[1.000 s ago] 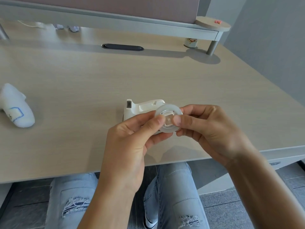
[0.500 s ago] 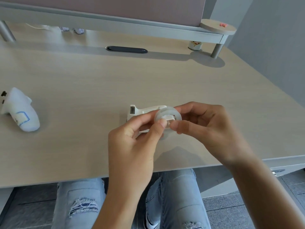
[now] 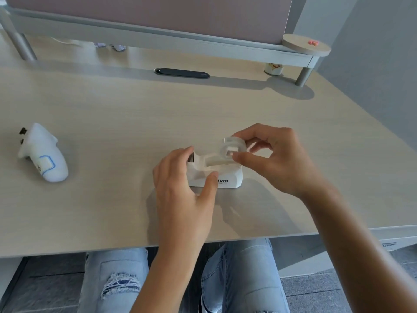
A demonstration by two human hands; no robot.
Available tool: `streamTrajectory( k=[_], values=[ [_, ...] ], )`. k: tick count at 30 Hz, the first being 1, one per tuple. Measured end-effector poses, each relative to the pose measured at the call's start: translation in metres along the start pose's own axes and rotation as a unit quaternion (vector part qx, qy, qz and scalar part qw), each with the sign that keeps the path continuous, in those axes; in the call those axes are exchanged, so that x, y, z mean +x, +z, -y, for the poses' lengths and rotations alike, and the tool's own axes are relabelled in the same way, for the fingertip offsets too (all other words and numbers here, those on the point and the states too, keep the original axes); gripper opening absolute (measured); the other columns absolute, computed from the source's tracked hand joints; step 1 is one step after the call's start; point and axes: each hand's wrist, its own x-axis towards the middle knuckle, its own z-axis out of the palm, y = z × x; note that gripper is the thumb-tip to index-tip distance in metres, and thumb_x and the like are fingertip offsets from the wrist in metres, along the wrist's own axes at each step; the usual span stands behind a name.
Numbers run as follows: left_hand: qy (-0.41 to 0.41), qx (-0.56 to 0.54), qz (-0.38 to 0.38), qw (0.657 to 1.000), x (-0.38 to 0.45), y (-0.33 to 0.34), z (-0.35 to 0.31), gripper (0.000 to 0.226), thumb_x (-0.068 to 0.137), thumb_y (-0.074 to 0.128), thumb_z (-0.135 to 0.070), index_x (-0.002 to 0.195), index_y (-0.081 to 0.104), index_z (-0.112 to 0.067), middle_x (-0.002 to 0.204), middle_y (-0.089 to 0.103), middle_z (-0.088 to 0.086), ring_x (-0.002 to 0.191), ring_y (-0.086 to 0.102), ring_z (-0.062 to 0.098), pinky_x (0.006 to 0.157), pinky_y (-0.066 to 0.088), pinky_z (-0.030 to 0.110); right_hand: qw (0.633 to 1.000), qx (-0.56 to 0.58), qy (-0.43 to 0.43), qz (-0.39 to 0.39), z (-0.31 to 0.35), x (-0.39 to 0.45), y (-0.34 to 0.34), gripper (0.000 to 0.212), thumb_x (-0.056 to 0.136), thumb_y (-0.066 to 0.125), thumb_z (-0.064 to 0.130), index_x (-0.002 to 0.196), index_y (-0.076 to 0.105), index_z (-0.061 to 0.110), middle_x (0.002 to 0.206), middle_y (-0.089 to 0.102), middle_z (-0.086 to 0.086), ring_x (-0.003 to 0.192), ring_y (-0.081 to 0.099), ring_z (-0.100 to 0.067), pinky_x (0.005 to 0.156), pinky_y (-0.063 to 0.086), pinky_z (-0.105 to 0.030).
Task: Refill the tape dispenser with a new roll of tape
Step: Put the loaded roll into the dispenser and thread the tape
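A white tape dispenser [image 3: 228, 175] stands on the wooden desk [image 3: 126, 123] near its front edge, cutter end to the left. My left hand [image 3: 180, 188] grips the dispenser's left half, thumb on the front side and fingers over the cutter end. My right hand [image 3: 273, 159] pinches a clear roll of tape [image 3: 232, 146] on a white core, upright, just above the open slot at the dispenser's right end. Whether the roll touches the slot I cannot tell.
A white controller with a blue outline [image 3: 44, 154] lies at the desk's left. A raised grey shelf [image 3: 180, 39] runs along the back, with a small jar [image 3: 273, 68] under its right end. A dark cable slot [image 3: 181, 73] sits mid-back. My knees are below the desk edge.
My left hand let go of the tape roll and took hold of the dispenser. My right hand carried the roll to the right, over the dispenser's slot.
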Motion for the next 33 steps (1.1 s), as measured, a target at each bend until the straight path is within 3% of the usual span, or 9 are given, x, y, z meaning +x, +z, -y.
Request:
streamTrajectory(
  k=[3, 7, 11, 14, 22, 26, 29, 33],
  values=[
    [-0.010, 0.011, 0.008, 1.000, -0.001, 0.002, 0.004, 0.051, 0.083, 0.081, -0.025, 0.130, 0.064, -0.014, 0.127, 0.064, 0.001, 0.122, 0.057, 0.026, 0.093, 0.036, 0.019, 0.999, 0.009, 0.007, 0.029, -0.003, 0.002, -0.002, 0.017, 0.086, 0.084, 0.018, 0.101, 0.080, 0.026, 0.103, 0.079, 0.007, 0.091, 0.072, -0.014, 0.085, 0.059, -0.041],
    [-0.008, 0.018, 0.018, 1.000, -0.001, 0.003, 0.005, 0.053, 0.084, 0.079, -0.026, 0.132, 0.063, -0.013, 0.130, 0.065, 0.002, 0.124, 0.056, 0.025, 0.093, 0.032, 0.014, 0.999, 0.019, 0.021, 0.043, -0.006, 0.005, 0.002, 0.021, 0.085, 0.085, 0.014, 0.101, 0.080, 0.027, 0.102, 0.078, 0.002, 0.085, 0.069, -0.015, 0.080, 0.059, -0.037],
    [-0.010, 0.011, 0.015, 1.000, -0.002, 0.003, 0.005, 0.052, 0.085, 0.079, -0.027, 0.132, 0.063, -0.015, 0.129, 0.064, 0.001, 0.122, 0.059, 0.027, 0.093, 0.044, 0.029, 0.996, 0.058, 0.051, 0.046, -0.007, 0.006, 0.003, 0.018, 0.085, 0.084, 0.009, 0.097, 0.079, 0.021, 0.101, 0.078, -0.001, 0.087, 0.072, -0.030, 0.084, 0.063, -0.043],
    [-0.006, 0.010, 0.006, 1.000, -0.003, 0.004, 0.006, 0.051, 0.085, 0.081, -0.025, 0.131, 0.063, -0.016, 0.128, 0.063, 0.001, 0.119, 0.061, 0.028, 0.092, 0.052, 0.042, 0.996, 0.042, 0.059, 0.041, -0.005, 0.006, 0.003, 0.016, 0.084, 0.083, 0.009, 0.094, 0.078, 0.020, 0.100, 0.078, 0.000, 0.083, 0.072, -0.026, 0.082, 0.062, -0.043],
    [0.002, 0.006, -0.001, 1.000, -0.002, 0.003, 0.004, 0.051, 0.083, 0.072, -0.036, 0.130, 0.062, -0.018, 0.127, 0.063, 0.000, 0.116, 0.062, 0.027, 0.090, 0.055, 0.046, 0.998, -0.024, 0.031, 0.046, -0.003, 0.006, 0.004, 0.015, 0.084, 0.085, 0.016, 0.097, 0.080, 0.022, 0.094, 0.076, 0.007, 0.083, 0.070, -0.015, 0.072, 0.056, -0.019],
    [-0.004, 0.006, 0.006, 1.000, -0.002, 0.004, 0.006, 0.050, 0.085, 0.080, -0.025, 0.131, 0.062, -0.017, 0.127, 0.063, 0.001, 0.116, 0.063, 0.028, 0.090, 0.055, 0.047, 0.998, -0.031, 0.020, 0.058, -0.003, 0.008, 0.000, 0.017, 0.085, 0.085, 0.021, 0.101, 0.081, 0.019, 0.096, 0.076, 0.008, 0.085, 0.072, -0.014, 0.081, 0.061, -0.030],
    [-0.012, 0.004, 0.009, 1.000, -0.001, 0.003, 0.005, 0.051, 0.085, 0.077, -0.029, 0.133, 0.061, -0.019, 0.129, 0.062, -0.001, 0.117, 0.063, 0.027, 0.090, 0.056, 0.049, 0.996, -0.040, 0.025, 0.077, 0.000, 0.011, -0.005, 0.021, 0.084, 0.086, 0.024, 0.103, 0.081, 0.019, 0.096, 0.078, 0.007, 0.086, 0.074, -0.015, 0.084, 0.062, -0.037],
    [-0.007, -0.005, 0.005, 1.000, -0.001, 0.003, 0.005, 0.049, 0.087, 0.076, -0.030, 0.133, 0.061, -0.019, 0.128, 0.062, 0.000, 0.115, 0.064, 0.027, 0.089, 0.057, 0.051, 0.993, -0.047, 0.039, 0.096, 0.004, 0.016, -0.010, 0.018, 0.081, 0.088, 0.025, 0.098, 0.081, 0.024, 0.088, 0.080, 0.008, 0.081, 0.075, -0.012, 0.079, 0.063, -0.034]
  ],
)
